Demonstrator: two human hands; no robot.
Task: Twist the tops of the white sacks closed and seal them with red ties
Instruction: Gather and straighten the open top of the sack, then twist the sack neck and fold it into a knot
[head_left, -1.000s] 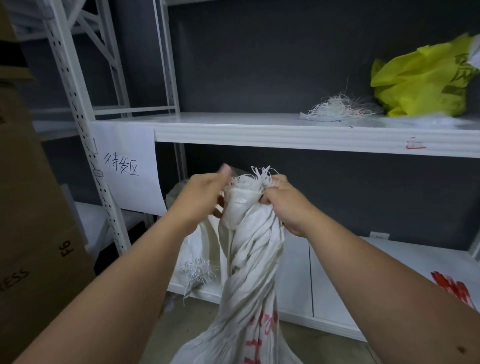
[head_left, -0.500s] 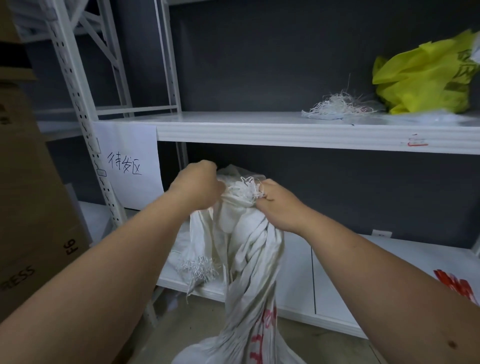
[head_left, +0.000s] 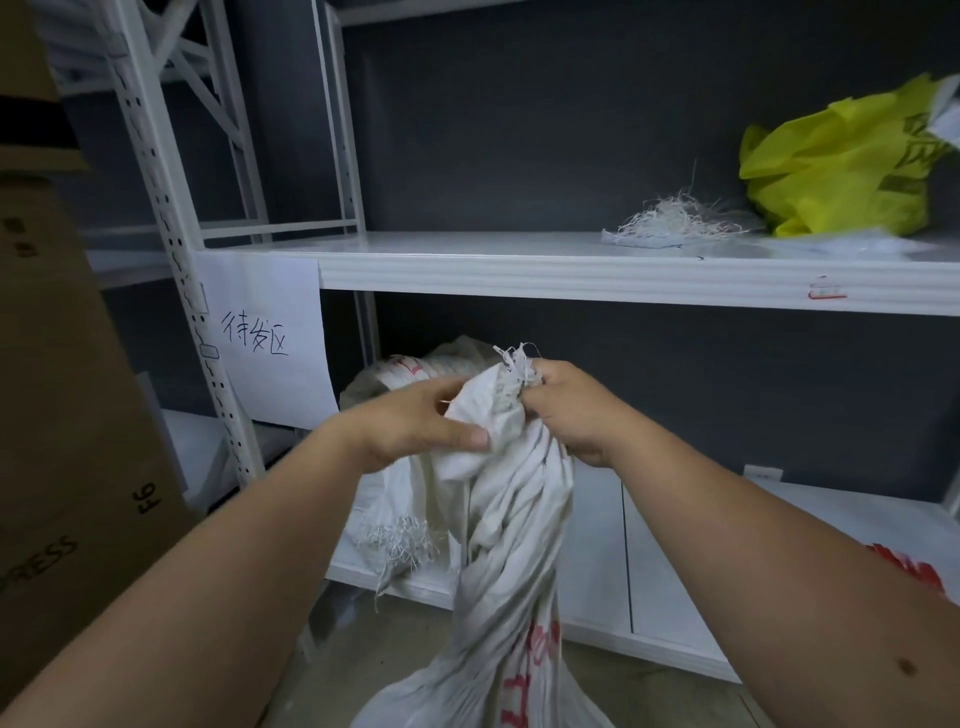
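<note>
At centre frame, in front of the lower shelf bay, the white sack (head_left: 511, 525) stands upright with its neck wrung into a tight spiral; red print shows low on its body. Right hand (head_left: 569, 410) is fisted round the frayed top, fingers curled over the loose threads. Left hand (head_left: 415, 421) reaches across from the left, thumb pressed along the bunched cloth just below that grip, fingers wrapped behind it. Both forearms are extended, bare. Behind the hands a second white sack (head_left: 410, 374) lies on the lower shelf, partly hidden by them. A handwritten paper sign (head_left: 265, 338) hangs from the upper shelf (head_left: 519, 270), which carries a tuft of white fibres (head_left: 670, 223) and a yellow bag (head_left: 841, 166). Cardboard boxes (head_left: 57, 415) stand at far left.
</note>
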